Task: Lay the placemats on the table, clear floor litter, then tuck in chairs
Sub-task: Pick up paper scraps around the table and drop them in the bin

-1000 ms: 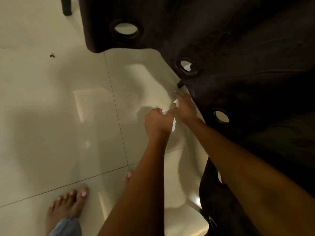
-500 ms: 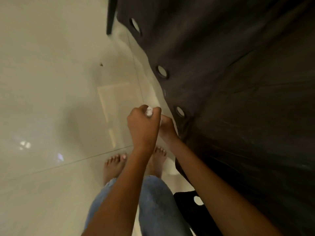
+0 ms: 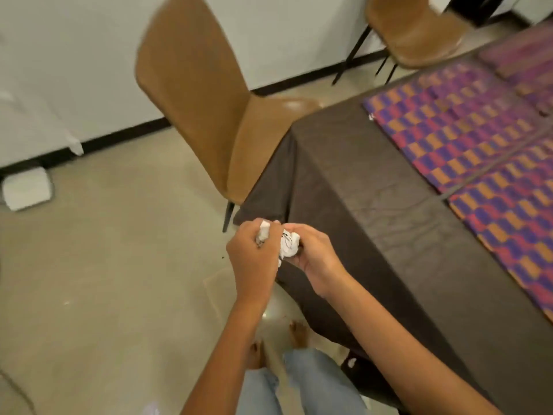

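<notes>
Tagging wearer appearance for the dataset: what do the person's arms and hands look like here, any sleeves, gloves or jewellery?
Both forearms are bare up to the frame edge: no sleeves show. The left hand and right hand wear no gloves, and no watch, bracelet or ring is visible, though motion blur could hide small items. Lower down, light blue jeans and bare feet show.

One head-worn camera looks forward and steeply down from above, close over the two forearms, so the grip of the left hand (image 3: 254, 250) and right hand (image 3: 314, 256) sits near frame centre. Right of the grip runs the desk (image 3: 374, 190); beyond the grip stands a chair (image 3: 209, 94); below it the floor (image 3: 104, 280) fills the left side.
</notes>
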